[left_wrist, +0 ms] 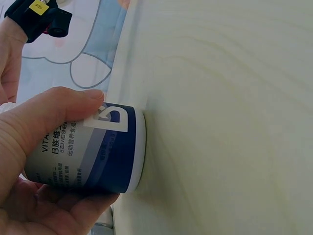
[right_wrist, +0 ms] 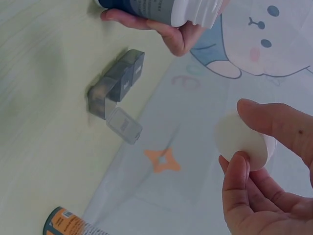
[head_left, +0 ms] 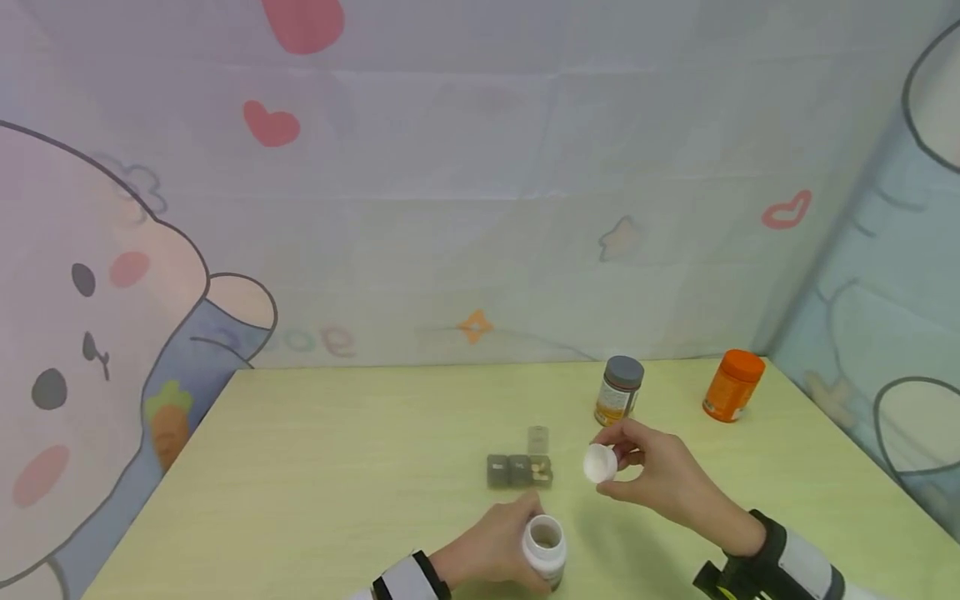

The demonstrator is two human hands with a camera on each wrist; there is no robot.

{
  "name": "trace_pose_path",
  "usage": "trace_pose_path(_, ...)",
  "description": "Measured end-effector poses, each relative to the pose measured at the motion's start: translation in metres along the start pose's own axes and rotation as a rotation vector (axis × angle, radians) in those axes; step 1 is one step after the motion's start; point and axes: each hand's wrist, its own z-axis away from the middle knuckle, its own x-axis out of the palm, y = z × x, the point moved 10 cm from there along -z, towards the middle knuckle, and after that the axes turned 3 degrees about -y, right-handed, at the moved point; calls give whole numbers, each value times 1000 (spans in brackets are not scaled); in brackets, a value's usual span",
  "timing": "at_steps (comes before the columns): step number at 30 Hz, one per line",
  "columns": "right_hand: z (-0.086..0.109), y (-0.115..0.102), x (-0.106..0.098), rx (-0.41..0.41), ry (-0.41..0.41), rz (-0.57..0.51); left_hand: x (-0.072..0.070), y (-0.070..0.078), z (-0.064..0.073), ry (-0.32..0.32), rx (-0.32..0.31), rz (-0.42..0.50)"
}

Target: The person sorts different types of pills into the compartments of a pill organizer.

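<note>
My left hand (head_left: 495, 542) grips a white pill bottle (head_left: 546, 546) whose mouth is uncovered. In the left wrist view the bottle (left_wrist: 105, 147) shows a grey and blue label, its base close to the table. Off to the right, my right hand (head_left: 660, 475) pinches a round white cap (head_left: 600, 463) between thumb and fingers; the cap (right_wrist: 242, 139) is held up above the table. Just beyond the left hand lies a small grey pill organizer (head_left: 510, 472). Its right compartment has the lid (head_left: 537, 439) flipped back, and pale pills (head_left: 540, 471) show inside.
Behind the right hand stands a brown bottle with a grey lid (head_left: 620, 390). An orange bottle (head_left: 733, 386) is farther right, near the table's back corner. A printed cloth backdrop (head_left: 480, 167) rises along the back edge of the pale table (head_left: 337, 467).
</note>
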Motion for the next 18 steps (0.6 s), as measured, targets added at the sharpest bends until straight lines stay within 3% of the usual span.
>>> trace_pose_path(11, 1, -18, 21, -62, -141, -165, 3, 3, -1, -4, -4, 6)
trace_pose_path(18, 3, -35, 30, -204, -185, -197, 6, 2, -1, -17, -10, 21)
